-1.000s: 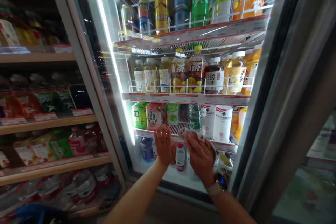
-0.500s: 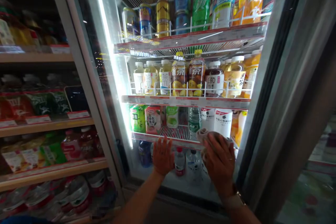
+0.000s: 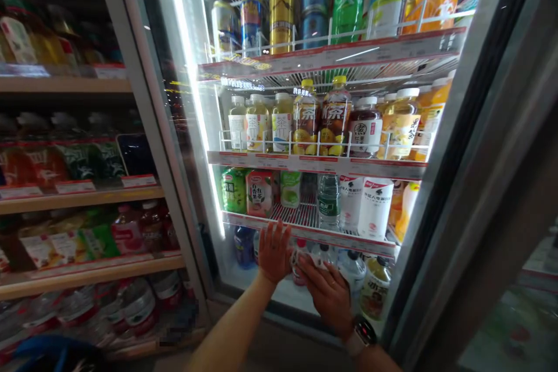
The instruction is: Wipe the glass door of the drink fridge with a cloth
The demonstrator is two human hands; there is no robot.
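Flat against the glass door (image 3: 279, 296) of a lit drinks cooler rests my left hand (image 3: 274, 253), fingers spread and holding nothing. Just right of it, my right hand (image 3: 325, 290) presses a pale cloth (image 3: 300, 258) to the glass; most of the cloth is hidden under the fingers. A watch (image 3: 364, 334) is on my right wrist. Behind the glass, near the hands, stand a clear bottle with a green label (image 3: 329, 203), a white pack (image 3: 375, 209) and a bottle of pale yellow drink (image 3: 375, 288).
Wooden shelves (image 3: 65, 282) with packed drinks stand on the left, beside the metal door frame (image 3: 152, 128). A dark, thick door edge (image 3: 457, 145) runs down the right. Something blue (image 3: 52, 349) shows at the bottom left.
My right hand has moved left and down with the cloth, close to my left hand. My left hand stays spread on the glass. The view has shifted slightly.
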